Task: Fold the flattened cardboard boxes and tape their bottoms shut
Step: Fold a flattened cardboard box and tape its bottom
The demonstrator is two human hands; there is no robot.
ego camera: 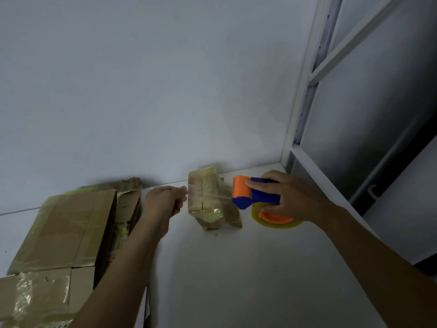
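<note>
A small folded cardboard box (208, 197) stands on the white table (236, 268) near the wall, its taped bottom facing me. My right hand (288, 197) grips a blue and orange tape dispenser (255, 194) with a yellowish tape roll (276, 220), just right of the box. My left hand (165, 200) pinches the free end of a clear tape strip (208, 195) that is stretched from the dispenser across the front of the box.
A pile of flattened, tape-covered cardboard boxes (63, 233) lies at the left of the table, reaching the wall (165, 91). A white metal shelf frame (305, 91) rises at the right, past the table's edge.
</note>
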